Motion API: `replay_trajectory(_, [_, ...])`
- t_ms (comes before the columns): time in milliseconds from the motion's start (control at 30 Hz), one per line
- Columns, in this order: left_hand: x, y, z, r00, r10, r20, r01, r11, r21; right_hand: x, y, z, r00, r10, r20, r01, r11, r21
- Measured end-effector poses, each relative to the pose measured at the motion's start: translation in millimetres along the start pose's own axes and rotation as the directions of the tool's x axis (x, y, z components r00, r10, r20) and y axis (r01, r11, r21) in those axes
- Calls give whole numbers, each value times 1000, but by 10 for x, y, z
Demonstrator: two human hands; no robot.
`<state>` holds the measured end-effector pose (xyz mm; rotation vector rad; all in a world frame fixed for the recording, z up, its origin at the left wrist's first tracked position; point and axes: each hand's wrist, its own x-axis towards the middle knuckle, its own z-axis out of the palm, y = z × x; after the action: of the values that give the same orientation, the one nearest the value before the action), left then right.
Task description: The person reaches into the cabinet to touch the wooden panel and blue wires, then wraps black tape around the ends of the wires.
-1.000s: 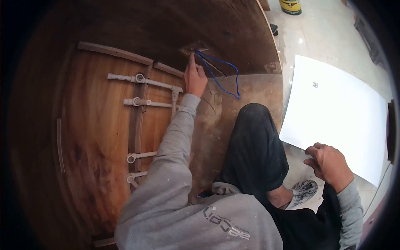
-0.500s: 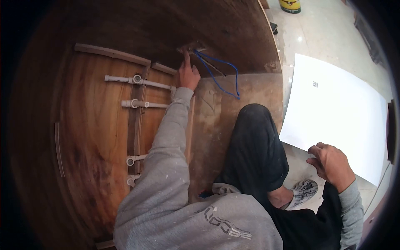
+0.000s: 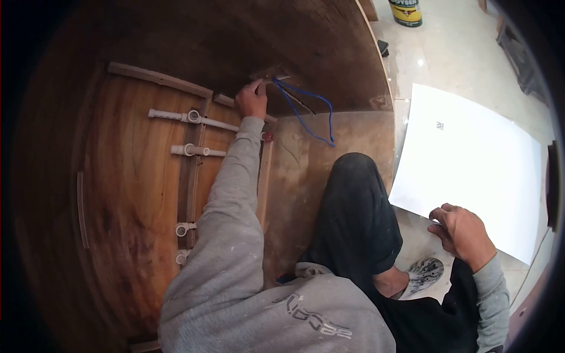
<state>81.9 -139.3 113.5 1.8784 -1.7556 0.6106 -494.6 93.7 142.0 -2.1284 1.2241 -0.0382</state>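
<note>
My left hand (image 3: 251, 101) reaches up to the dark wooden panel (image 3: 318, 53), its fingers pinched together at a hole with rough edges. What they hold, if anything, is too small to make out. Beside the fingertips, a blue wire (image 3: 331, 117) comes out of the hole and hangs in a loop, along with a dark thin strand. My right hand (image 3: 462, 231) is at the lower edge of a large white sheet (image 3: 471, 159), thumb and fingers curled near that edge. Whether it grips the sheet cannot be made out.
White pipes with fittings (image 3: 194, 116) run along the wooden backing at the left. A red round part (image 3: 268, 136) sits near my left forearm. A green and yellow can (image 3: 406, 12) stands on the tiled floor (image 3: 441, 59). My bent knee (image 3: 356, 176) is between my arms.
My left hand has shifted slightly left; its extended index finger has drawn into a pinch. The red part has come into view beside the forearm. The whole view has moved slightly.
</note>
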Motion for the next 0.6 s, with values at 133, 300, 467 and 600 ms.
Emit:
replay_trajectory(133, [-27, 64, -177, 985, 35, 169, -53, 993, 102, 0, 19, 2, 1000, 6, 22, -6, 1000, 1])
replay_trajectory(300, [18, -167, -150, 950, 209, 230, -218, 976, 15, -45, 48, 3, 1000, -2, -10, 2, 1000, -28])
replay_trajectory(467, [206, 28, -285, 975, 113, 193, -103, 993, -60, -43, 65, 21, 999, -26, -44, 25, 999, -21])
replay_trajectory(600, [239, 508, -429, 831, -240, 501, 505, 703, -501, -34, 63, 20, 1000, -13, -25, 13, 1000, -25])
